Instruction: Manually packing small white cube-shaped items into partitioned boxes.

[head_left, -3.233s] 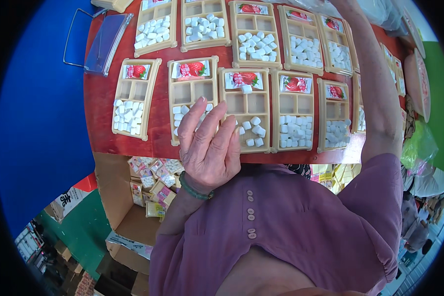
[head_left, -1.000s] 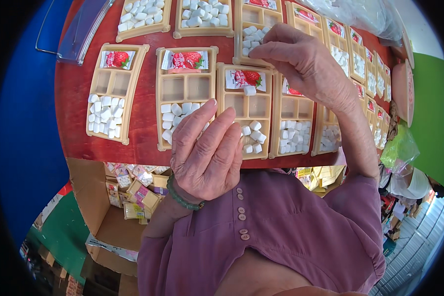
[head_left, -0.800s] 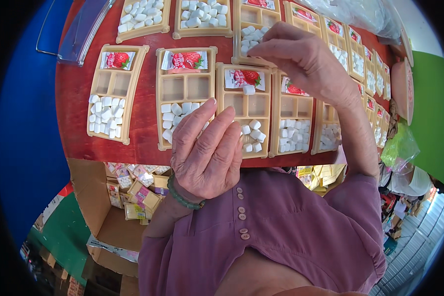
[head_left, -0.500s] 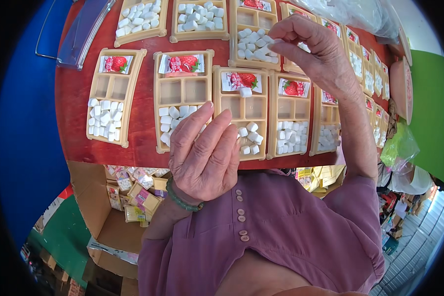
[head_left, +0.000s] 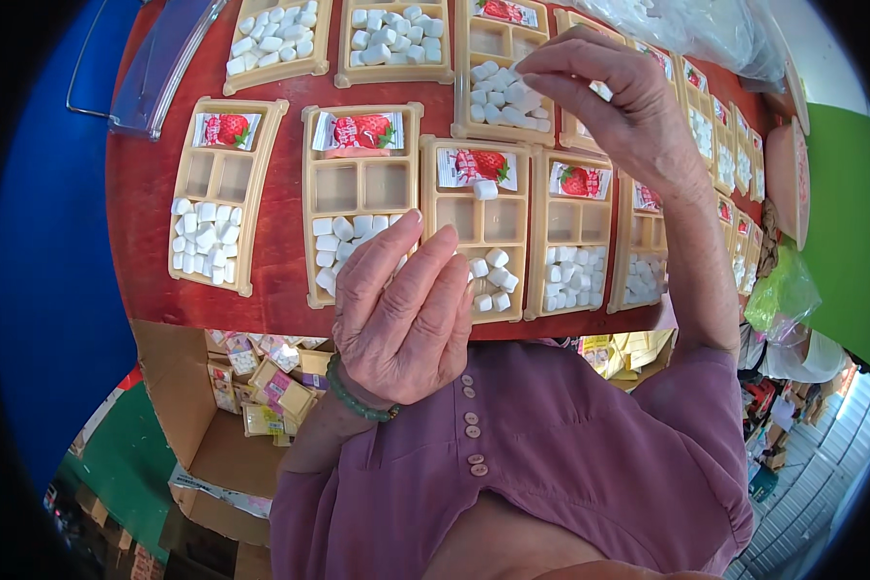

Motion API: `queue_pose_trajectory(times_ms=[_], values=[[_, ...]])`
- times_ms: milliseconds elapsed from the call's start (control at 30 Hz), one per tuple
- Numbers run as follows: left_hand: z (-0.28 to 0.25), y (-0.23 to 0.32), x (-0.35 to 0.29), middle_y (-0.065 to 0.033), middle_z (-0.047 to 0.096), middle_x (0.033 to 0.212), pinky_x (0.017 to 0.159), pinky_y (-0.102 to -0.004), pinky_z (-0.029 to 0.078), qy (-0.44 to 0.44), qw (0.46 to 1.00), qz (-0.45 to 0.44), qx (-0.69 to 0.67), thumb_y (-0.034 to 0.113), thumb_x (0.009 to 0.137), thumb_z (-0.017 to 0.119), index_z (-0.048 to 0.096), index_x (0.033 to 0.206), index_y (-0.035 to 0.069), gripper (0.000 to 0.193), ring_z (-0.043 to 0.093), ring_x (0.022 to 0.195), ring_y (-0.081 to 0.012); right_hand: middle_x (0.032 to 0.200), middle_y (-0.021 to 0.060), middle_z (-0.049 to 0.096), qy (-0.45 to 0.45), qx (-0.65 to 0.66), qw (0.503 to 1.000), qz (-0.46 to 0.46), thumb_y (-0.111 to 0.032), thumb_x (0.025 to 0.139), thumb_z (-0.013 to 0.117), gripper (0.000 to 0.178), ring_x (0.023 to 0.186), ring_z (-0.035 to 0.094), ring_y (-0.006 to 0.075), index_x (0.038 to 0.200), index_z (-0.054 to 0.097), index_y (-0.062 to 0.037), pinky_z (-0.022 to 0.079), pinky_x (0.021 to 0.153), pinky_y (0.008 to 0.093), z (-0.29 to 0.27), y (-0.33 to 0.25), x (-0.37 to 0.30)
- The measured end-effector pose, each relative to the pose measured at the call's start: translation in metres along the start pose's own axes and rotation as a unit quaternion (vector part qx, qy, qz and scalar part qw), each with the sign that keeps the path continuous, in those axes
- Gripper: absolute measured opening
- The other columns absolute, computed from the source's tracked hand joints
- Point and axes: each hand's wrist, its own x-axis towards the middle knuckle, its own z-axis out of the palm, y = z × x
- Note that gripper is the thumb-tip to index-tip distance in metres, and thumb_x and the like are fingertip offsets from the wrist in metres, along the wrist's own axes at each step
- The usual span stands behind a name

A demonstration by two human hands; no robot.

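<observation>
My right hand reaches over a beige tray, thumb and forefinger closed in a pinch on a white marshmallow, partly hidden. That tray's large compartment holds several marshmallows. My left hand, a green bead bracelet at its wrist, hovers at the table's near edge. Its fingers are stretched out and slightly bent; its palm side is hidden. It overlaps the near corners of two trays. In the right one of these, a beige tray, several marshmallows fill part of the near compartment, and one lies against its strawberry-printed sachet.
More marshmallow trays stand in rows on the red table. A clear plastic bin is at the far left, a plastic bag at the far right. Below the edge, a cardboard box holds packaged trays.
The view has shifted slightly, so the trays sit a little lower. My right hand's fingertips have moved slightly left over the far tray. My left hand stays nearly still.
</observation>
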Motion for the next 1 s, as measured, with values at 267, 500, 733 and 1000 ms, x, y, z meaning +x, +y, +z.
queue_pose_trajectory(times_ms=[267, 500, 733, 1000], values=[[0.001, -0.001, 0.001, -0.0155, 0.066, 0.115, 0.090, -0.0437, 0.052, 0.005, 1.000, 0.003, -0.001, 0.003, 0.079, 0.070, 0.069, 0.103, -0.003, 0.025, 0.060, 0.114, -0.0332, 0.089, 0.0065, 0.063, -0.025, -0.080, 0.996, -0.005, 0.000, 0.090, 0.062, 0.008, 0.083, 0.064, 0.0182, 0.097, 0.065, 0.0011, 0.050, 0.075, 0.0290, 0.008, -0.001, -0.001], [0.001, 0.000, -0.001, -0.0154, 0.067, 0.115, 0.090, -0.0433, 0.052, 0.008, 1.000, 0.004, -0.001, 0.004, 0.079, 0.070, 0.070, 0.102, -0.003, 0.024, 0.060, 0.113, -0.0329, 0.088, 0.0075, 0.063, -0.021, -0.100, 0.994, -0.039, -0.001, 0.091, 0.063, 0.008, 0.081, 0.064, 0.0198, 0.098, 0.065, 0.0010, 0.050, 0.073, 0.0300, 0.004, -0.003, -0.004], [0.000, -0.001, -0.002, -0.0150, 0.067, 0.115, 0.091, -0.0432, 0.052, 0.006, 1.000, 0.001, -0.002, 0.004, 0.079, 0.071, 0.070, 0.103, -0.003, 0.025, 0.060, 0.114, -0.0325, 0.089, 0.0081, 0.062, -0.027, -0.069, 0.997, -0.023, -0.001, 0.089, 0.064, 0.009, 0.079, 0.064, 0.0223, 0.098, 0.064, 0.0006, 0.050, 0.070, 0.0314, 0.011, -0.006, -0.009], [0.001, 0.001, 0.007, -0.0150, 0.067, 0.114, 0.090, -0.0437, 0.052, 0.003, 1.000, 0.010, -0.005, 0.003, 0.080, 0.069, 0.069, 0.102, -0.003, 0.023, 0.060, 0.114, -0.0334, 0.090, 0.0083, 0.063, -0.026, -0.074, 0.996, -0.038, -0.002, 0.088, 0.065, 0.010, 0.078, 0.064, 0.0225, 0.097, 0.064, 0.0005, 0.050, 0.069, 0.0316, 0.000, -0.005, -0.008]])
